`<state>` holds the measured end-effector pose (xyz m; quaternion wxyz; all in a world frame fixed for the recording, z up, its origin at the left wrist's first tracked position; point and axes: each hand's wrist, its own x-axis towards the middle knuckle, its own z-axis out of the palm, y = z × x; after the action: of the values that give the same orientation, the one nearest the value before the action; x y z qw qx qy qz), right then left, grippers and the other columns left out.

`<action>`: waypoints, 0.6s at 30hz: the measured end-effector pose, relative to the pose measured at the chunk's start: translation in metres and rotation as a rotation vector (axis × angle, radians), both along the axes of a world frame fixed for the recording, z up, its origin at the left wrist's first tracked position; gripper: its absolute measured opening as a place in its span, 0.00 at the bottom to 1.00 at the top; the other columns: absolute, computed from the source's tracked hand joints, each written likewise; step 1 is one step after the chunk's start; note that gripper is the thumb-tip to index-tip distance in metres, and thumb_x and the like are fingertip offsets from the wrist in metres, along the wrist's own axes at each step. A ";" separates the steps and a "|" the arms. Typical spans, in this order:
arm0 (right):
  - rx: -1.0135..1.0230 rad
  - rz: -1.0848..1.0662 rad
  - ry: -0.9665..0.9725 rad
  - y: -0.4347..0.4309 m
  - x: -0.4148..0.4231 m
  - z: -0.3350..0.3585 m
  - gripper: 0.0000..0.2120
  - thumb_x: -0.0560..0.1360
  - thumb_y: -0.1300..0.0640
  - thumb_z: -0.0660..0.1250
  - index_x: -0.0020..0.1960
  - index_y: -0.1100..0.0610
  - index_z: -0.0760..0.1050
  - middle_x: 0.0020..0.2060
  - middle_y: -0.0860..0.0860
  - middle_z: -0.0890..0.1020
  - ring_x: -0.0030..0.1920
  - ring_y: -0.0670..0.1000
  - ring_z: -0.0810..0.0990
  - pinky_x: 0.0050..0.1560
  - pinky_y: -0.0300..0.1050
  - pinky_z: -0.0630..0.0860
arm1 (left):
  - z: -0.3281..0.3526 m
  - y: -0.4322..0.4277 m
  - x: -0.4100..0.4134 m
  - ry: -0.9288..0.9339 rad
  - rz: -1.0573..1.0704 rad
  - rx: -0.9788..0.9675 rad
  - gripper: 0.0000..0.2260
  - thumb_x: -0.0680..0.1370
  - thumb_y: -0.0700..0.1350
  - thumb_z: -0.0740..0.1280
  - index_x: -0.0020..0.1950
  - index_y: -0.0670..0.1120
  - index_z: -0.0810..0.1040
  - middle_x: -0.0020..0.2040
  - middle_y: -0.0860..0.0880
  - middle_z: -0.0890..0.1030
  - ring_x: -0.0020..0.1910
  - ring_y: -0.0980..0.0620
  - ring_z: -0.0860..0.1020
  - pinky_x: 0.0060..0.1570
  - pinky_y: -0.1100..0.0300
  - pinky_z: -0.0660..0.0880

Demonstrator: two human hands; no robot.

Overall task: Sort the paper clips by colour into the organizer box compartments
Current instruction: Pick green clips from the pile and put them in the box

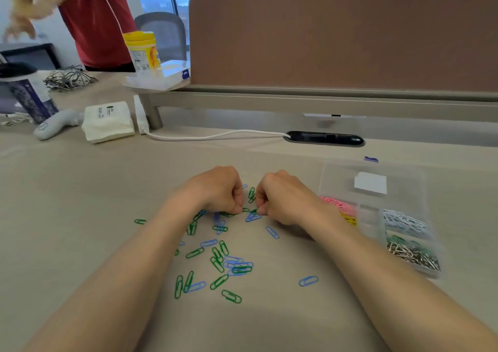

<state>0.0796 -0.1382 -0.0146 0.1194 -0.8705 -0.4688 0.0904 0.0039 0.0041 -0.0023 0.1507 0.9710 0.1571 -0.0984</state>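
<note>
While both forearms are reaching forward over the beige table [67, 189], the left hand [215, 189] and the right hand [285, 198] are resting knuckles-up near the middle of the head view, close together but not touching. Each hand is curling into a loose fist, with thumb and forefinger pinching down at the far edge of the scattered paper clips [218, 257]; the left fingertips [238, 209] are closing on what looks like a green clip, and the right fingertips [260, 211] are pinching a green clip too, though blur is making the exact hold hard to read. Green and blue clips are lying loose on the table between and nearer than the hands, some overlapping, with 1 blue clip [308, 281] sitting apart to the right. To the right of the right wrist, the clear organizer box [377, 168] is sitting flat on the table, its compartments holding pink clips [336, 204], yellow clips [350, 220], white clips [404, 222] and a silvery heap [412, 254] with some green behind it. At far left, a yellow-lidded canister [142, 52] is standing on a raised shelf, and a person in a red shirt [99, 20] is standing behind it.
</note>
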 end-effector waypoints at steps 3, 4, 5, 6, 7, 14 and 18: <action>-0.007 -0.009 -0.043 -0.002 -0.002 0.002 0.04 0.75 0.62 0.68 0.46 0.54 0.77 0.52 0.57 0.76 0.51 0.61 0.77 0.46 0.47 0.73 | 0.003 0.000 0.002 0.013 -0.006 -0.001 0.05 0.71 0.43 0.75 0.40 0.51 0.81 0.35 0.58 0.78 0.35 0.60 0.75 0.42 0.64 0.72; -0.010 -0.015 -0.053 -0.002 -0.002 0.001 0.05 0.75 0.62 0.67 0.49 0.56 0.78 0.53 0.58 0.76 0.52 0.61 0.77 0.47 0.48 0.73 | 0.003 0.000 0.002 0.006 -0.009 -0.002 0.05 0.71 0.43 0.75 0.40 0.51 0.81 0.35 0.57 0.79 0.36 0.60 0.76 0.42 0.64 0.72; -0.016 -0.019 -0.064 -0.002 -0.002 0.001 0.06 0.75 0.63 0.67 0.51 0.57 0.77 0.54 0.58 0.76 0.53 0.62 0.77 0.47 0.49 0.73 | 0.004 0.000 0.002 0.000 -0.012 -0.005 0.05 0.71 0.43 0.75 0.40 0.52 0.81 0.35 0.57 0.79 0.36 0.60 0.76 0.41 0.64 0.72; -0.024 -0.020 -0.075 -0.003 -0.002 0.001 0.07 0.75 0.63 0.66 0.53 0.57 0.77 0.54 0.58 0.76 0.53 0.62 0.77 0.48 0.49 0.73 | 0.004 0.000 0.002 -0.006 -0.012 -0.013 0.05 0.71 0.43 0.75 0.40 0.52 0.81 0.36 0.57 0.80 0.37 0.59 0.77 0.41 0.64 0.73; -0.032 -0.019 -0.083 -0.003 -0.003 0.001 0.07 0.75 0.63 0.67 0.53 0.58 0.77 0.55 0.58 0.76 0.53 0.62 0.76 0.48 0.49 0.73 | 0.003 0.000 0.001 -0.010 -0.009 -0.030 0.05 0.71 0.42 0.75 0.41 0.52 0.81 0.36 0.56 0.81 0.38 0.58 0.79 0.42 0.63 0.74; -0.077 -0.015 -0.113 -0.003 -0.005 0.002 0.07 0.76 0.62 0.66 0.54 0.56 0.74 0.55 0.58 0.76 0.52 0.62 0.76 0.45 0.48 0.70 | 0.003 -0.001 0.003 -0.054 -0.002 -0.077 0.08 0.74 0.40 0.69 0.50 0.49 0.84 0.37 0.55 0.80 0.35 0.61 0.76 0.37 0.69 0.70; -0.046 -0.032 -0.074 -0.004 -0.004 0.003 0.07 0.75 0.60 0.67 0.53 0.55 0.76 0.54 0.56 0.76 0.52 0.61 0.77 0.46 0.47 0.72 | 0.004 0.002 0.002 -0.097 0.026 -0.134 0.06 0.75 0.41 0.70 0.50 0.46 0.85 0.36 0.59 0.79 0.36 0.62 0.76 0.42 0.67 0.71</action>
<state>0.0759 -0.1426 -0.0116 0.0835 -0.8832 -0.4566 0.0671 0.0063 0.0062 0.0021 0.2241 0.9602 0.1555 -0.0596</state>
